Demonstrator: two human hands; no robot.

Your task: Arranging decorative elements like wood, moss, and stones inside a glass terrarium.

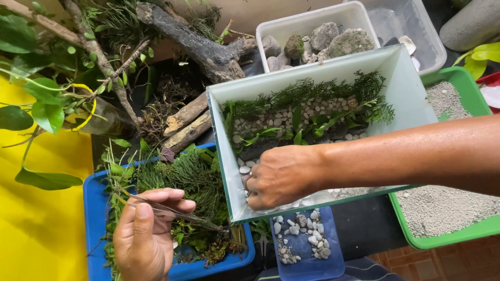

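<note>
**A:** From the head camera, where are the pebbles sitting relative to the right hand [281,177]?

**B:** The white pebbles [291,117] are lying on the floor of the tilted glass tank [403,88], between green plant sprigs [307,93]. The right hand is reaching in over the tank's near edge, at its lower left corner, right on top of the nearest stones.

**A:** And its grip?

**B:** The fingers are curling inward, narrow, knuckles up, touching the pebbles below them. I cannot tell whether any stone is actually being pinched.

**A:** The left hand [143,234]?

**B:** It is hovering over the blue tray [94,208] of mossy plants, thumb and fingers closing firmly on long metal tweezers [172,211]. The tips are pointing right, toward the tank's corner, lying over the greenery.

**A:** Anything else nearby?

**B:** A small blue tray [307,265] holding more pebbles is sitting just below the tank. A green tray [458,78] of grey gravel is lying to the right, a white tub [276,23] of rocks behind, and driftwood [198,47] at upper left.
</note>
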